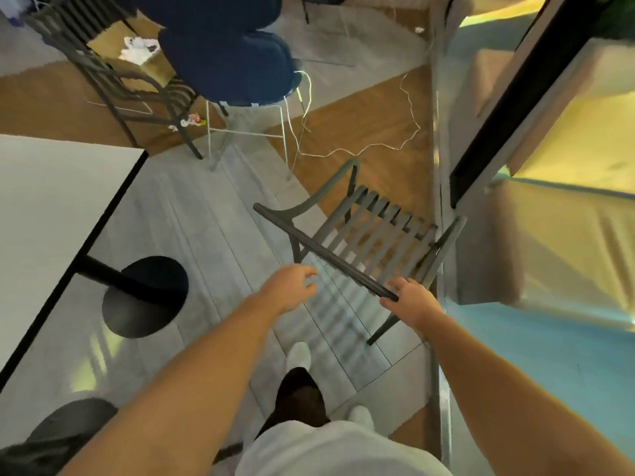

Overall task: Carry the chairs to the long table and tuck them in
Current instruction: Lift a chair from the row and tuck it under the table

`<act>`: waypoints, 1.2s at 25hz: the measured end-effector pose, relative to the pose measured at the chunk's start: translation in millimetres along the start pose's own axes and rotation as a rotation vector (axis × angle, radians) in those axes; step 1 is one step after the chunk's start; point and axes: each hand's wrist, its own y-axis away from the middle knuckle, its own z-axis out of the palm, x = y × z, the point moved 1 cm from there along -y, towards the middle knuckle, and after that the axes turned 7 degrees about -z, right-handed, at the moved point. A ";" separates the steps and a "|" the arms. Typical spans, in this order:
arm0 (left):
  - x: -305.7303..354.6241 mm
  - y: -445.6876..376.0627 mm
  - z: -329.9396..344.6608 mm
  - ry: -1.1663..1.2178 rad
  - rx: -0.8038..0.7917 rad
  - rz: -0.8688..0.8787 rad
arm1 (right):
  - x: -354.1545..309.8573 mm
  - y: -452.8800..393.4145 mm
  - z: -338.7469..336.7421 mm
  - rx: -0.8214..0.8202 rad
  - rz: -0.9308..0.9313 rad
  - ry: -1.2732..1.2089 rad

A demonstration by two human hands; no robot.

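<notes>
Grey plank floor [206, 214] meeting a brown strip, white tabletop [51, 207] with a black edge off to the left on round black bases, yellow-lit glass wall to the right. Ahead and slightly right of the body, a grey slatted chair [364, 235], seat turned away, back toward the hands. Top rail [326, 255] of the backrest running on a diagonal, from upper left down to lower right, the near end lowest and closest. Right hand [410, 300] wrapped around that near end, fingers curled over the bar, firmly grasping. Left hand [292, 286] just short of the rail, fingers loosely spread and holding nothing, hanging above the floor to the left of the bar. Right hand clearly nearer, already on; left hand needing a short reach forward and rightward to meet the rail's middle stretch. Probably the start of a lift, with the carry leftward toward the tabletop not yet begun. Farther back, a second grey chair [113, 80] and a stack of blue chairs [233, 53], with a white cord [378, 146] trailing across the brown strip, a possible snag for chair legs.
</notes>
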 end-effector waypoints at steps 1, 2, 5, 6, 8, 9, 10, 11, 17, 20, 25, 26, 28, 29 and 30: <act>1.3 -18.0 -10.1 -0.026 -0.018 0.030 | -0.1 -6.7 2.0 -0.022 0.035 -0.021; 2.5 -34.8 -19.5 -0.055 -0.035 0.058 | -0.9 -13.5 4.3 -0.048 0.068 -0.038; 5.5 -85.3 -42.6 -0.195 -0.069 0.169 | -3.9 -37.7 11.6 -0.111 0.142 -0.104; 5.6 -99.1 -47.8 -0.245 -0.081 0.199 | -5.9 -43.3 14.7 -0.131 0.158 -0.125; 5.4 -122.8 -53.9 -0.334 -0.111 0.235 | -10.4 -49.6 22.2 -0.158 0.199 -0.148; 4.9 -134.4 -56.3 -0.371 -0.132 0.239 | -11.4 -53.0 25.9 -0.158 0.220 -0.145; 4.5 -145.9 -57.3 -0.402 -0.162 0.242 | -12.9 -55.3 28.0 -0.150 0.243 -0.140; 4.6 -153.8 -56.9 -0.428 -0.192 0.246 | -13.8 -56.3 30.7 -0.135 0.259 -0.139; 6.8 -177.8 -42.9 -0.636 -0.328 0.289 | -10.8 -59.3 45.3 -0.062 0.315 -0.114; 7.5 -179.7 -40.3 -0.695 -0.315 0.293 | -6.6 -59.4 45.2 -0.040 0.290 -0.083; 15.3 -169.2 -35.6 -0.743 -0.199 0.298 | 6.3 -59.2 37.5 -0.051 0.207 -0.039; 18.3 -167.0 -32.7 -0.741 -0.189 0.289 | 10.1 -59.0 34.7 -0.061 0.199 -0.025; 24.0 -162.7 -26.3 -0.728 -0.182 0.268 | 20.5 -58.7 29.0 -0.073 0.173 -0.011; 26.5 -160.1 -22.7 -0.720 -0.174 0.259 | 25.5 -58.6 27.3 -0.080 0.156 -0.001; 28.8 -156.9 -18.9 -0.710 -0.164 0.249 | 29.8 -58.1 25.6 -0.093 0.143 0.014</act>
